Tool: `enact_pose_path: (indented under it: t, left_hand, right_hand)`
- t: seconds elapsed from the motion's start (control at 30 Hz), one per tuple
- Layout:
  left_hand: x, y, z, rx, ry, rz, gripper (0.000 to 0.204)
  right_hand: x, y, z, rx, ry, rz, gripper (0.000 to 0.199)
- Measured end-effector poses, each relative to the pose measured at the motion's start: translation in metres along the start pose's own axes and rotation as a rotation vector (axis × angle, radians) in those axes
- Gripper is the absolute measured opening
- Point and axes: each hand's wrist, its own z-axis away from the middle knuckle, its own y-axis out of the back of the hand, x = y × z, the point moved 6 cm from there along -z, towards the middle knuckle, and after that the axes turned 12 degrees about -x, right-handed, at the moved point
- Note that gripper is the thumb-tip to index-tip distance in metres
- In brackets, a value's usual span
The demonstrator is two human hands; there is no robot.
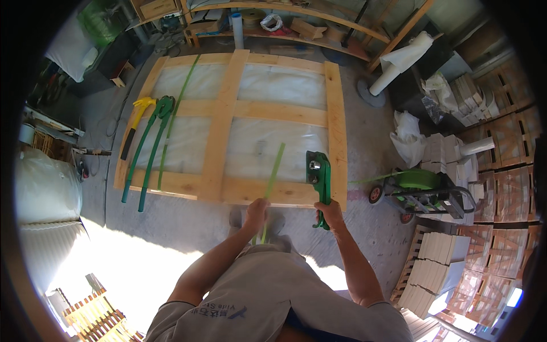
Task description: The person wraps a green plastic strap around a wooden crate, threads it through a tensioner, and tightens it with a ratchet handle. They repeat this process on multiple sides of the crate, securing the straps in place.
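In front of me lies a wooden crate (219,149) with white sheeting showing between its slats. My left hand (257,214) is closed around a light green strap (277,165); one end stands up over the crate's near edge, the rest hangs below the fist. My right hand (331,216) grips the handle of a green strapping tensioner (319,174), its head over the crate's near right corner. Another green strap (181,101) runs across the crate's left part. Beside it rest a long-handled green crimper-like tool (152,145) and a yellow-headed hammer (137,121).
A wheeled cart (424,194) with a green strap coil stands on the right; a strap runs from it toward the crate. Stacked boxes (507,194) line the right side. A wrapped roll (399,65) stands at the back right, near a wooden shelf (296,37). Plastic-covered goods (48,188) are at left.
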Motion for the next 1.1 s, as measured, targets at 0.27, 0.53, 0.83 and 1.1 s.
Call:
enact_pose_path:
  t: [0.27, 0.53, 0.83, 1.1]
  left_hand:
    - [-0.005, 0.020, -0.003, 0.102, -0.338, -0.440, 0.029]
    - [-0.002, 0.029, 0.019, 0.240, -0.151, -0.555, 0.029]
    - [0.008, 0.035, 0.047, 0.117, -0.146, -0.843, 0.032]
    - [0.005, 0.030, 0.063, 0.053, -0.180, -0.795, 0.031]
  right_hand:
    - [0.053, -0.103, 0.059, -0.218, -0.162, 0.052, 0.022]
    - [0.058, -0.103, 0.056, -0.239, -0.167, -0.001, 0.021]
    - [0.065, -0.097, 0.050, -0.179, -0.124, 0.161, 0.021]
    - [0.067, -0.104, 0.050, -0.122, -0.174, 0.247, 0.025]
